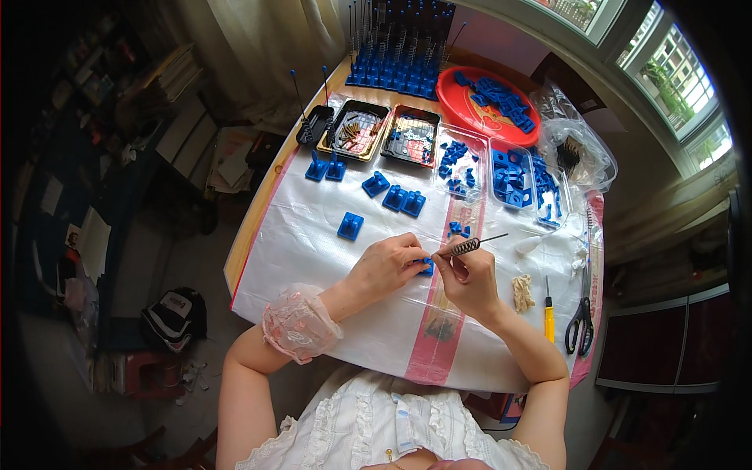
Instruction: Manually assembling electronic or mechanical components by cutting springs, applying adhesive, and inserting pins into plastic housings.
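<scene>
Reference all positions to the round red tray (449,95). The blue workpiece (428,269) lies on the person's side of the tray, well apart from it and slightly to its left. Its exposed portion is a small, bright blue surface with a smooth appearance; fingers cover the remainder, so its full outline cannot be told.

The left hand (385,266) pinches the workpiece between thumb and fingertips. The right hand (475,283) is closed around a ribbed implement (466,247) with a dark grip and a thin shaft angled up and outward; its fingertips meet the workpiece area.

A square blue unit (350,225), left of the tray and toward the person, carries a raised fitting on its plate. Small blue parts (459,229) lie between tray and workpiece. The yellow-handled tool (549,321) and black-handled scissors (580,325) lie to the person's side of the tray, rightward.
</scene>
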A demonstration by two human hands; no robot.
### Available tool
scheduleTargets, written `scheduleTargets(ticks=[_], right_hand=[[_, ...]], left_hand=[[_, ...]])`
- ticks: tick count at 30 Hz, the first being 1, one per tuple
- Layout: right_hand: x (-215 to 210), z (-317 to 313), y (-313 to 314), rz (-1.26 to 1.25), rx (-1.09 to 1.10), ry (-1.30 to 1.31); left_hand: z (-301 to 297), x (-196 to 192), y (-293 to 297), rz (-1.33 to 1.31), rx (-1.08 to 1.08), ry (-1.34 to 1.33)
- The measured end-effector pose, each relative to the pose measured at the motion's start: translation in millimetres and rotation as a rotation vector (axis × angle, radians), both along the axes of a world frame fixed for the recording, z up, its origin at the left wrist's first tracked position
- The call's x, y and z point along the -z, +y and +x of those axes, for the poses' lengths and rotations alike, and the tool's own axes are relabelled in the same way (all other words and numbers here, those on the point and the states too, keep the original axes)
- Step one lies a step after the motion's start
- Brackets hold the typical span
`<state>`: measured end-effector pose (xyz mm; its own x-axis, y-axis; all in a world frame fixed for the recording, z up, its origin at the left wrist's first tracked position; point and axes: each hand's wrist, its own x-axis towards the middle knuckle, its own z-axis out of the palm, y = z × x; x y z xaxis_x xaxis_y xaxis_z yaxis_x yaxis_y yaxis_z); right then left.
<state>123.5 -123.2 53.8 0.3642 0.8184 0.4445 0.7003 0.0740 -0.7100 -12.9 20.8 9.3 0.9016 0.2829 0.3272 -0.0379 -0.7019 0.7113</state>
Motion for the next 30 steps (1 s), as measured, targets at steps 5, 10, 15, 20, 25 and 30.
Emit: scheduleTargets(ticks=[5,10,15,20,25,30], right_hand=[[-3.1,-3.2,5.4,0.016,-0.032,-0.046],[4.2,-5.3,5.2,0.07,-0.05,-0.065],[-1.4,-3.5,5.3,0.072,-0.048,-0.044],[-3.9,-3.9,4.7,0.18,-0.019,-0.09],[-13.6,0.0,0.4,0.095,0.046,0.063],[-5.3,-1.7,2.4,0.038,0.018,0.032]], left_hand=[[0.5,1.1,0.9,-0.003,0.012,-0.006],[0.2,-0.2,-0.3,-0.02,0.012,-0.021],[0.4,-0.1,-0.4,-0.012,0.006,-0.01],[0.7,-0.3,-1.1,-0.026,-0.007,-0.014],[0.1,1.1,-1.3,-0.051,-0.014,-0.008],[1.4,1.5,-0.5,-0.043,-0.004,-0.014]])
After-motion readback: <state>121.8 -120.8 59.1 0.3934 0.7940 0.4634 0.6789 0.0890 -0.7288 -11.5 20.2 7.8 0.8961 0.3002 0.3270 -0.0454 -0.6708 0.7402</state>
